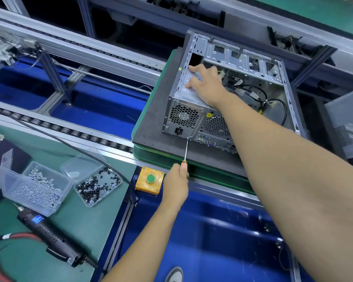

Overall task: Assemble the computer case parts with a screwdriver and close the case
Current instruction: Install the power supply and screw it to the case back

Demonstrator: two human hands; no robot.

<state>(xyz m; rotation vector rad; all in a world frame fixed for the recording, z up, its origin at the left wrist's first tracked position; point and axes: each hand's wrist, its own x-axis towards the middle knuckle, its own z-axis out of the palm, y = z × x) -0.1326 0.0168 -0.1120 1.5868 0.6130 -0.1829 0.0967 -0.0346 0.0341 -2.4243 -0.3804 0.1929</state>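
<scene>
Grey steel makes up the one computer case, which lies on its side with the top panel off, on a dark mat over a green pallet carried by the roller conveyor. Black cables loop inside the case, and two round mesh vents face the person on its rear plate.

Two hands are in view. The left hand grips the orange handle of one slim screwdriver, whose tip meets the rear plate of the case just beside the power socket. The right hand lies flat, fingers straight, pressing on the labelled power supply box inside the case near its rear corner.

On the green table at the left stand two clear plastic tubs: one tub of silver screws and one tub of black screws with its lid hinged open. One black electric driver lies nearer the person, its cord running off to the left. One yellow box with a green button sits at the conveyor's edge, close to the left hand.

Blue bins show beneath the aluminium frame rails. A second grey panel stands at the far right. One shoe shows on the floor below.
</scene>
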